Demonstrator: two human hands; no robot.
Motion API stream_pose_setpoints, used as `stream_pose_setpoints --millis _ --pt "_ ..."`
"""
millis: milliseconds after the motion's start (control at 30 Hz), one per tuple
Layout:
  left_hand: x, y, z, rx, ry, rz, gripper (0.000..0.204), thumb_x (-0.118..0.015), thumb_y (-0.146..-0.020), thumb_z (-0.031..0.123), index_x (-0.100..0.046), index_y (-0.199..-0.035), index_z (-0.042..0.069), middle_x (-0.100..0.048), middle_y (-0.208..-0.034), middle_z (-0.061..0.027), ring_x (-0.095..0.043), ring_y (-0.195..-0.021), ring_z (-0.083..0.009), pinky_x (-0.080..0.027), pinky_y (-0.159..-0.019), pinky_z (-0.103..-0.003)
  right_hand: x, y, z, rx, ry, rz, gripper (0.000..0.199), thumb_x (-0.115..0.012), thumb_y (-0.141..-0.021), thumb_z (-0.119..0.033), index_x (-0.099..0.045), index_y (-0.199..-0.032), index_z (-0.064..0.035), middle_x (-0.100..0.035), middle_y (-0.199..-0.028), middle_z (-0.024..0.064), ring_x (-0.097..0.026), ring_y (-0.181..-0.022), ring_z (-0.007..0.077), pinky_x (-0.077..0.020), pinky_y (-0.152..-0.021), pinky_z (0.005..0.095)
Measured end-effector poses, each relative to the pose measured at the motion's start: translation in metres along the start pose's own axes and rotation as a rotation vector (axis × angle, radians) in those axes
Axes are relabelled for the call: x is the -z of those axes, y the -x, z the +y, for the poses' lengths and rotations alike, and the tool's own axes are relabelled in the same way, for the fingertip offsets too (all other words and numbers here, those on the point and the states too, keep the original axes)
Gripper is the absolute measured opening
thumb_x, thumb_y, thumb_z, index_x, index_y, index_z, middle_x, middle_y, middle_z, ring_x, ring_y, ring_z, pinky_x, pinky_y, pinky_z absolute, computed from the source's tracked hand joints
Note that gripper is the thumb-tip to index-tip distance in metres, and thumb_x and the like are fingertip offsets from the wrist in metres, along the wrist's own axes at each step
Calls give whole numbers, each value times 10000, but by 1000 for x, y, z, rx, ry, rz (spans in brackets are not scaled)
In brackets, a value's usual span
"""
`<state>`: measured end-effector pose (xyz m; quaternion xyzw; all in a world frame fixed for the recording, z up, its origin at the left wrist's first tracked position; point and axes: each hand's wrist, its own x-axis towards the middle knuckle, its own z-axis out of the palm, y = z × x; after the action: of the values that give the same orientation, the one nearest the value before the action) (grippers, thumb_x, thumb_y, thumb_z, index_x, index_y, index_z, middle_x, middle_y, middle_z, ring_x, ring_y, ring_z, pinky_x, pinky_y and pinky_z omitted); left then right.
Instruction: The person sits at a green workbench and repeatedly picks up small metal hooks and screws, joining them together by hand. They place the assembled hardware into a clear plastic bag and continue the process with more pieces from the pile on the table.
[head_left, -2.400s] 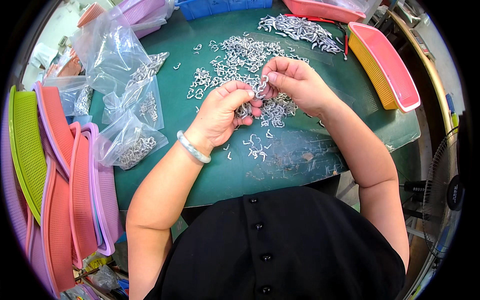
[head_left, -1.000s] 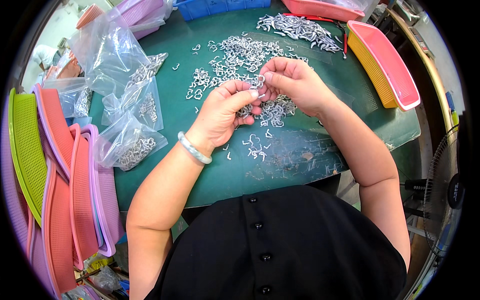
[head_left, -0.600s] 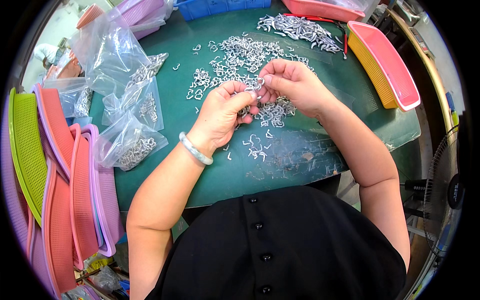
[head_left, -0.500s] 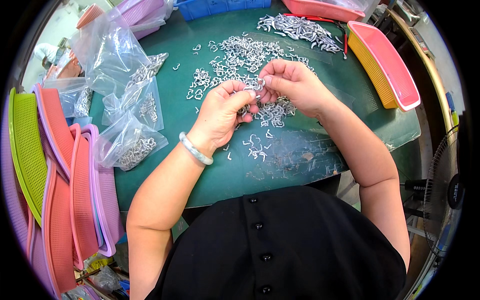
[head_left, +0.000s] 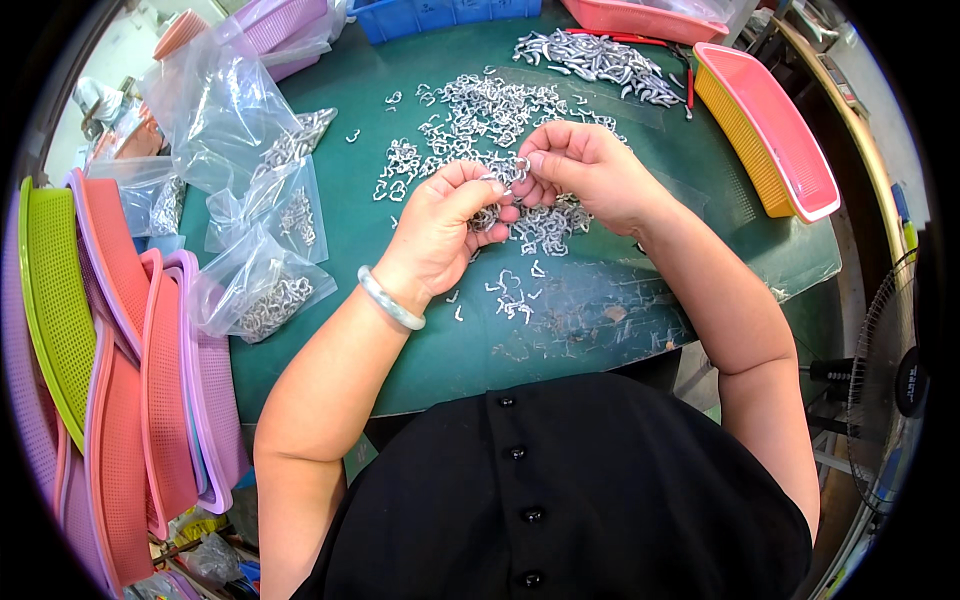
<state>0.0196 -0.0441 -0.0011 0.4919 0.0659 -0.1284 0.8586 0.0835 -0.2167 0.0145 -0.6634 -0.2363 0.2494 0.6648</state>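
Your left hand (head_left: 450, 225) and right hand (head_left: 585, 175) both pinch small metal hooks (head_left: 505, 180) above the green table (head_left: 640, 310). Three bags (head_left: 262, 295) lie filled at your left; a big loose pile (head_left: 480, 105) remains, so I judge you are mid-way.

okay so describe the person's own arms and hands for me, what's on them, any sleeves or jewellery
Both forearms are bare, with no sleeves reaching into view and no gloves. The left hand has a smooth, pale green bangle round its wrist. The right hand shows no bracelet, watch or ring that I can make out. The black, buttoned garment covers only the torso.
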Motion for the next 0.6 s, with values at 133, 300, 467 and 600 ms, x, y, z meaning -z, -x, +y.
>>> stream_pose_setpoints --millis 133,300,467,600 --pt "1 0 2 10 55 -32 59 -545 -796 52 -510 -841 62 -578 -790 -64 -585 -707 -146 -489 -587 -251 1 0 -1 -10 6 11 133 -491 -854 -82 -533 -931 17 -615 -764 80 -558 -644 100 -452 -583 211" --pt "1 0 2 18 60 -41 54 -543 -797 50 -511 -840 58 -582 -802 -69 -586 -715 -149 -494 -598 -256 0 0 -2 -32 -17 29 134 -508 -848 -93 -543 -914 18 -618 -751 78 -555 -626 96 -448 -565 204" --pt "2 -1 2 21 55 -44 53 -537 -799 45 -510 -842 59 -584 -813 -71 -586 -717 -149 -495 -600 -255 1 1 -4 -55 -21 25 119 -513 -850 -92 -549 -907 6 -615 -747 73 -550 -627 94 -454 -581 214" --pt "1 0 1 17 53 -49 60 -530 -800 39 -510 -854 56 -582 -815 -70 -586 -718 -150 -497 -602 -256 0 1 -3 -51 -40 34 125 -520 -844 -99 -552 -885 15 -617 -738 77 -557 -616 97 -446 -551 203"
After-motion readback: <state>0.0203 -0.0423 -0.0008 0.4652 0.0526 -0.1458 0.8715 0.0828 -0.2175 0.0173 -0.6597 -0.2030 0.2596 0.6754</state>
